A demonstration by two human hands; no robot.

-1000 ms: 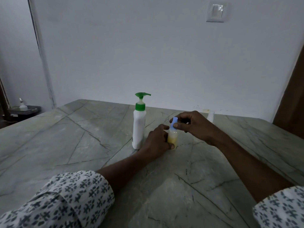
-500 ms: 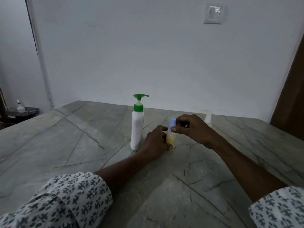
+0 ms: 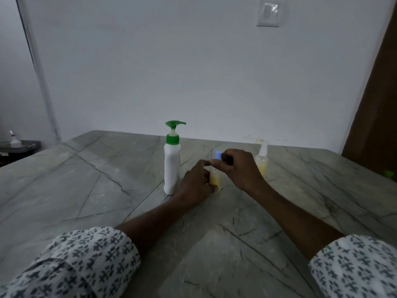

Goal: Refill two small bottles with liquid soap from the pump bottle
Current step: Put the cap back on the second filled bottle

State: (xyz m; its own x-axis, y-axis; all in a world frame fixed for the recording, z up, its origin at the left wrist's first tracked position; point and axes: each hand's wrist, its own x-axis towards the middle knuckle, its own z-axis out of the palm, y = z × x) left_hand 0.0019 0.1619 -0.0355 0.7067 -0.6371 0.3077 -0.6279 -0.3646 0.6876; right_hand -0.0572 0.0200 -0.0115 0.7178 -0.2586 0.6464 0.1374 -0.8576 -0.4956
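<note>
On grey counter [image 3: 86, 190], your left grip [image 3: 195, 186] wrapped round small bottle [image 3: 215, 179] w/ yellow soap, right grip [image 3: 240, 168] pinching its blue cap [image 3: 218, 154], pump bottle [image 3: 171, 166] just left, 2nd bottle [image 3: 262, 165] behind.

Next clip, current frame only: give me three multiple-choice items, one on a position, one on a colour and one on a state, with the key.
1. Where does the pump bottle stand?
A) left of both hands
B) right of both hands
C) lying on its side

2. What colour is the cap that the right hand pinches?
A) green
B) blue
C) red

3. What is the left hand doing?
A) pressing the pump
B) lying flat on the table
C) gripping the small bottle

Key:
1 A, it stands upright just left of the left hand.
2 B, blue shows above the pinch.
3 C, the hand wraps round the yellow-filled body.
</note>
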